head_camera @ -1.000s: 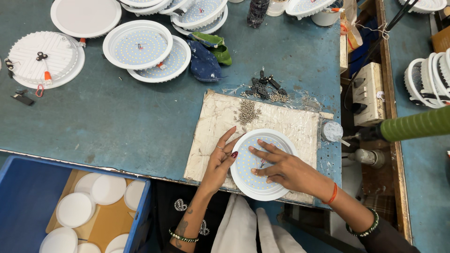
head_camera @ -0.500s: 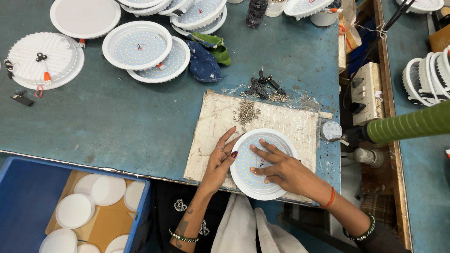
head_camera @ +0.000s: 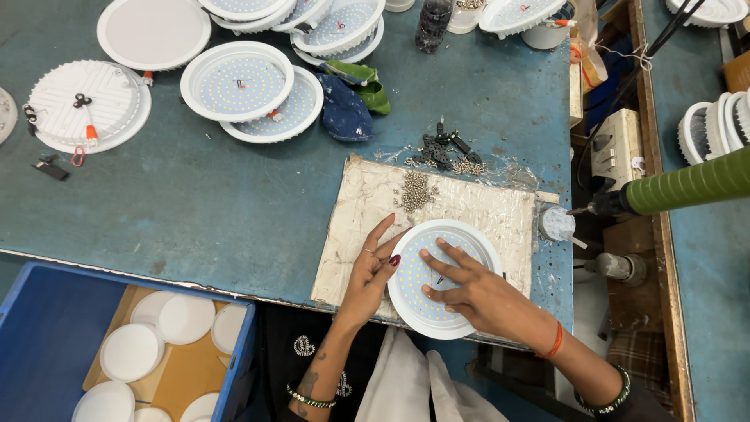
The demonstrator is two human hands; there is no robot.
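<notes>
A round white light panel (head_camera: 449, 242) dotted with small diodes lies on a worn pale work board (head_camera: 476, 207) at the table's near edge. My left hand (head_camera: 373, 273) rests flat against the panel's left rim, fingers spread. My right hand (head_camera: 469, 287) lies on top of the panel, fingertips pressing its face near the middle. Neither hand grips anything. A small heap of screws (head_camera: 416, 190) sits on the board just beyond the panel.
More round panels (head_camera: 237, 81) and a ribbed white housing (head_camera: 84, 104) lie across the blue table (head_camera: 195, 195). Dark clips (head_camera: 441, 148) and a folded cloth (head_camera: 344, 109) sit behind the board. A green-handled tool (head_camera: 687, 184) hangs at right. A blue bin (head_camera: 47, 328) holds white discs.
My right hand has slid slightly across the panel face; the left hand stays at the rim. The panel stays in place.
</notes>
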